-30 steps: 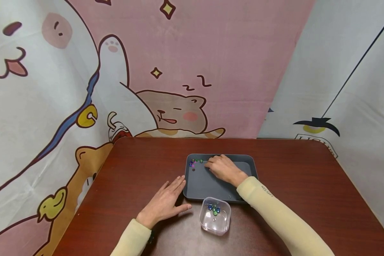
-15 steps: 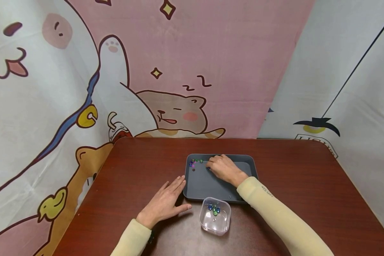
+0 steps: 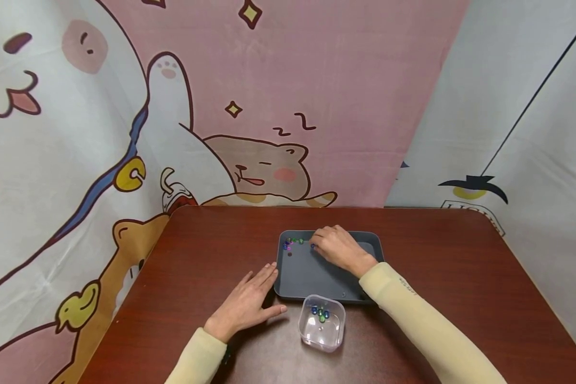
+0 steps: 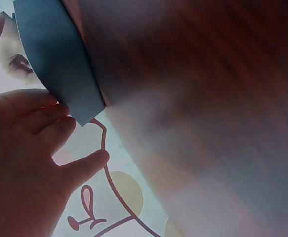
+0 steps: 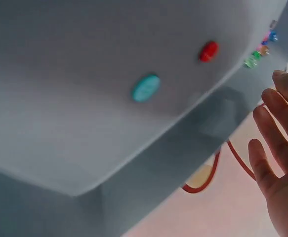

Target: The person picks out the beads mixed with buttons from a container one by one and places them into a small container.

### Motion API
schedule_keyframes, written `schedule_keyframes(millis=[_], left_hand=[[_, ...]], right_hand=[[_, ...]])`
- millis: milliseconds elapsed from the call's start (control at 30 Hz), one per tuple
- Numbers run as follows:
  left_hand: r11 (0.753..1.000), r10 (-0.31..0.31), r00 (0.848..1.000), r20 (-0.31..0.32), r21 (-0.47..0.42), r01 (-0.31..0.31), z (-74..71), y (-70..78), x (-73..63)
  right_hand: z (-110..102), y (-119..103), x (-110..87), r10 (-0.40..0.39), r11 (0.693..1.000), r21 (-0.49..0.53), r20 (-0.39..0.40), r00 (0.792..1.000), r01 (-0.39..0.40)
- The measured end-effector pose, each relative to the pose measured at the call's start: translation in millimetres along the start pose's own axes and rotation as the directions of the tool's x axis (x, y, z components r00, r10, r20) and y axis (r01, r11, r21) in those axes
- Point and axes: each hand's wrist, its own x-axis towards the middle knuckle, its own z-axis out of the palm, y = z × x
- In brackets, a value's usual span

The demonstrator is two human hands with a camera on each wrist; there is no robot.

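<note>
My right hand (image 3: 338, 248) reaches over the far part of a grey tray (image 3: 312, 277), its fingertips pinching a blue glass bead (image 3: 312, 246). In the right wrist view that right hand (image 5: 284, 143) is at the right edge; the bead is hidden there. A teal bead (image 5: 146, 88) and a red bead (image 5: 209, 51) lie on the tray floor. Small coloured beads (image 3: 289, 244) cluster in the far left corner. My left hand (image 3: 247, 304) lies flat beside the tray, straight fingertips touching its left rim; the left wrist view shows these fingers at the tray wall (image 4: 60, 59).
A clear plastic container (image 3: 322, 336) with several blue and green glass beads (image 3: 320, 313) stands at the tray's near edge. One clear bead (image 3: 343, 294) sits inside the tray's front rim. The brown table (image 3: 221, 234) meets a printed cloth backdrop (image 3: 341, 106).
My right hand has lifted slightly and shifted a little right. A blue bead, hidden one second ago, now shows at its fingertips and has risen with them. My left hand stays put.
</note>
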Motion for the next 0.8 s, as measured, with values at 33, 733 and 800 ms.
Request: schedule_keyframes(millis=[33, 733, 800], left_hand=[[1.0, 0.001, 1.0, -0.001, 0.0, -0.001, 0.3, -0.3, 0.3], [1.0, 0.006, 1.0, -0.002, 0.013, -0.006, -0.3, 0.6, 0.3], [1.0, 0.006, 1.0, -0.004, 0.012, -0.006, 0.5, 0.6, 0.5]], right_hand=[[-2, 0, -0.3, 0.0, 1.0, 0.005, -0.007, 1.0, 0.0], [-60, -1, -21.2, 0.04, 0.995, 0.096, -0.121, 0.992, -0.028], [-65, -2, -24.1, 0.04, 0.995, 0.091, -0.138, 0.99, -0.028]])
